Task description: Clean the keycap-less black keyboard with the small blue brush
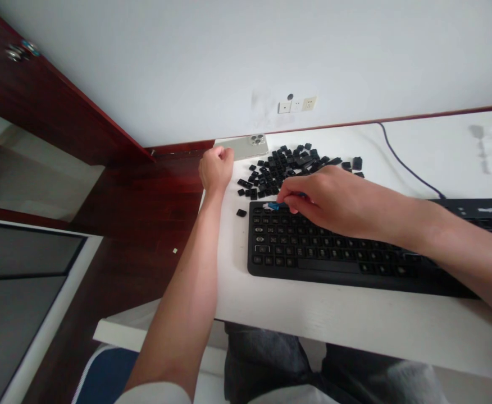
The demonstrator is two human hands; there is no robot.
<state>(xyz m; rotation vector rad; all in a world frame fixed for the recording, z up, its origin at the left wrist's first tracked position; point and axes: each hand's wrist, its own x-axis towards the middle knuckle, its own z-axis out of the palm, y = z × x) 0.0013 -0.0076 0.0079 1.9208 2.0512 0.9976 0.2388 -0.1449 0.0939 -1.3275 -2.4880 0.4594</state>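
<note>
The right hand (313, 196), reaching in from the right edge of the frame, lies over the top left corner of a black keyboard (355, 252). Its fingers are pinched closed around a small blue tool (273, 206), whose tip touches the keyboard's top row; most of the tool is hidden under the fingers. The left hand (216, 168), left of centre, is curled into a loose fist at the left edge of the white surface (313, 320), and whether it holds anything cannot be told.

Just above the right hand, in the upper middle of the frame, lies a loose pile of black keycaps (288, 163). One single keycap (241, 212) lies apart, just left of the keyboard. A pale phone (246, 147) lies face down beside the left hand, touching or nearly touching its knuckles, with its camera lenses toward the pile.

The keyboard's right end is cut off by the frame, and the right forearm covers part of its keys. Key legends are too small to read, and no brand can be made out. A dark cable (406, 165) runs from the wall to behind the keyboard. On the wall above are pale wall sockets (297, 104). Dark wood flooring (136, 235) fills the left.
</note>
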